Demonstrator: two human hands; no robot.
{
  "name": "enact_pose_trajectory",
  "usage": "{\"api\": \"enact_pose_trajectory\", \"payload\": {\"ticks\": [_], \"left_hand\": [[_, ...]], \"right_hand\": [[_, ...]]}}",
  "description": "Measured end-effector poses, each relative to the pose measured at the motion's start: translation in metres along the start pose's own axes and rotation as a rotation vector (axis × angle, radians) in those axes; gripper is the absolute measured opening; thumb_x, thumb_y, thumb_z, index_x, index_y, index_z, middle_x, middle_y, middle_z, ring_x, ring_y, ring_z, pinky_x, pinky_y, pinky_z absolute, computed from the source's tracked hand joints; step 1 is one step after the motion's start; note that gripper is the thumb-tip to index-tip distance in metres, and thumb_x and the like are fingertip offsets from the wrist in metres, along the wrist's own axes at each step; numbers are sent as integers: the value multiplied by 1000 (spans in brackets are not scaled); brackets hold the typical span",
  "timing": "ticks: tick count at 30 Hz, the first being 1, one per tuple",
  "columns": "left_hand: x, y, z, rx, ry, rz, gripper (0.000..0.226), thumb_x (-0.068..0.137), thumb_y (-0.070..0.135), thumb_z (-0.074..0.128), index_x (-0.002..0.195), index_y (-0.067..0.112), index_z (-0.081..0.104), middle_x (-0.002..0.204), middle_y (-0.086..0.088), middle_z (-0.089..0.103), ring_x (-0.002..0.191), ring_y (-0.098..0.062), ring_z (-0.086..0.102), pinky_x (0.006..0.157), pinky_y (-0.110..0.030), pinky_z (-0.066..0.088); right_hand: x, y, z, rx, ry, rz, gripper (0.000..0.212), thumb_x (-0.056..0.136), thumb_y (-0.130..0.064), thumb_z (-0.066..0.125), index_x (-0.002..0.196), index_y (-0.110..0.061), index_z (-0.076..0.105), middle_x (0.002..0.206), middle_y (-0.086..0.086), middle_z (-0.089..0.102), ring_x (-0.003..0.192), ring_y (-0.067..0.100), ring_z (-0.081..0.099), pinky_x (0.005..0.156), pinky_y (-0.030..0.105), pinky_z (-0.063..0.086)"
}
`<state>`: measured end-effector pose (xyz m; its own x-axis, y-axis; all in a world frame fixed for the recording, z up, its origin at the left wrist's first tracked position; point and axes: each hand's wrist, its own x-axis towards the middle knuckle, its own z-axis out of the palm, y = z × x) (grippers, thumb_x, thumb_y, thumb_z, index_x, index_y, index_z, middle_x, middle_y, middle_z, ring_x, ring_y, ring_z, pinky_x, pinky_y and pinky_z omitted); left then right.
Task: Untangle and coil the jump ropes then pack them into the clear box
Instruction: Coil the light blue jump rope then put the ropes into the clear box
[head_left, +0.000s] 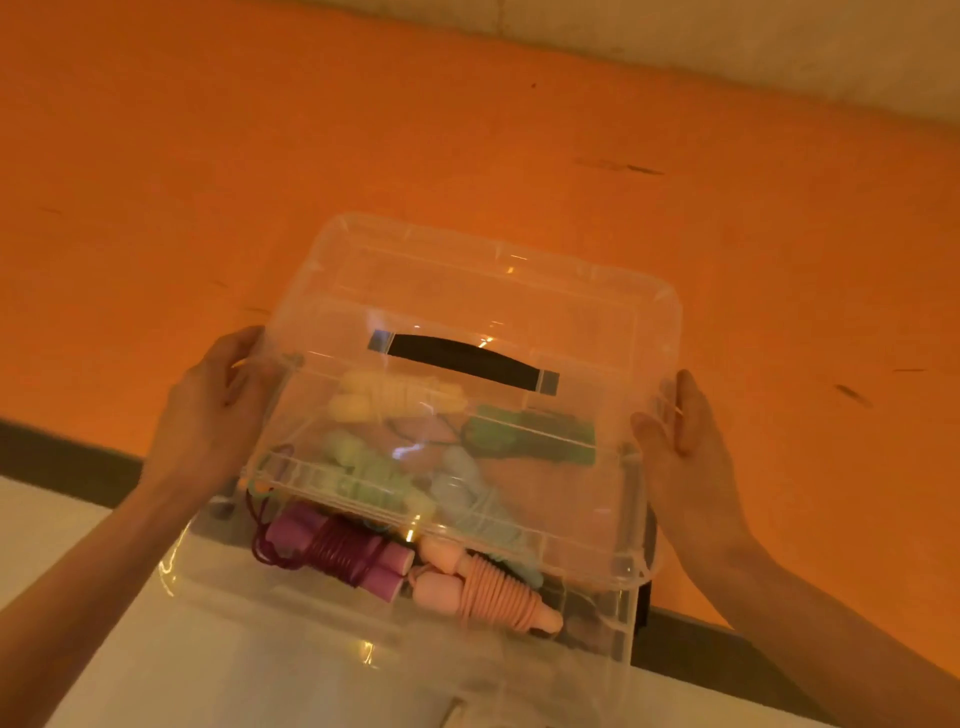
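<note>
1. The left hand (218, 410) and the right hand (680, 441) hold the clear lid (467, 322) by its two short ends, one on each side. The left thumb lies on top of the edge with the fingers curled under it. The right hand clasps the opposite edge, its thumb over the rim. Holding it at both ends keeps the wide, bendy lid level, so it can likely be lined up squarely with the box.

2. The lid hangs above the clear box (218, 587), tilted, with its far edge higher and its near edge low over the opening. It is not seated. The near part of the box is uncovered.

3. The jump ropes lie coiled inside the box. A purple rope (337, 556) and a pink rope (493, 592) sit near the front, each wound around its own handles, probably so they cannot tangle again. Through the lid, a yellow rope (384, 389), a dark green rope (530, 436), a light green rope (363, 473) and a pale blue rope (467, 493) show behind them. The packing looks done, and closing the box seems to be what remains.

4. The black handle (462, 358) sits in the middle of the lid, untouched.

5. The box stands on a white surface (78, 597) in front of an orange wall (467, 130).

6. Hard to make out: glare and the plastic blur the ropes under the lid, so their coils cannot be judged. The left fingers are hidden beneath the lid edge. The front of the box is cut off at the bottom, and a dark latch-like piece on its right side is unclear.
</note>
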<state>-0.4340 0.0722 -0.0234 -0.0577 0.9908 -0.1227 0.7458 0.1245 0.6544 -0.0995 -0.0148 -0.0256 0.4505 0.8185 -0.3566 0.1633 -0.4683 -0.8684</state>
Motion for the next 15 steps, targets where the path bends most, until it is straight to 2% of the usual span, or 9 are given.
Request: {"api": "enact_pose_trajectory", "payload": {"ticks": [2,5,10,15], "left_hand": [[-10,-6,-2,-5,15,-1,47,97,48,47,136,21,48,116,-7,66,96,-27,65,68,-38,47],[-23,-16,-4,-18,22,-11,43,100,38,46,138,19,46,119,-4,63,103,-25,63,72,-37,47],[-44,-27,-6,-17,44,32,39,101,25,46,139,15,46,128,-4,59,112,-16,56,82,-36,45],[-62,-33,-1,-2,101,10,42,101,24,46,141,13,44,135,-9,56,121,-25,54,90,-36,42]], "right_hand": [[-13,7,1,-10,-1,-3,63,101,-18,45,154,-23,12,156,-14,21,129,-4,28,111,23,27],[-30,18,5,-34,16,-2,62,101,-26,46,154,-26,14,156,-14,22,139,5,27,117,37,25],[-49,24,9,-75,32,-7,59,100,-32,45,153,-27,18,154,-12,27,137,5,29,115,36,28],[-59,24,9,-84,27,-28,56,101,-28,43,152,-31,19,143,-20,29,126,-4,28,108,24,26]]}}
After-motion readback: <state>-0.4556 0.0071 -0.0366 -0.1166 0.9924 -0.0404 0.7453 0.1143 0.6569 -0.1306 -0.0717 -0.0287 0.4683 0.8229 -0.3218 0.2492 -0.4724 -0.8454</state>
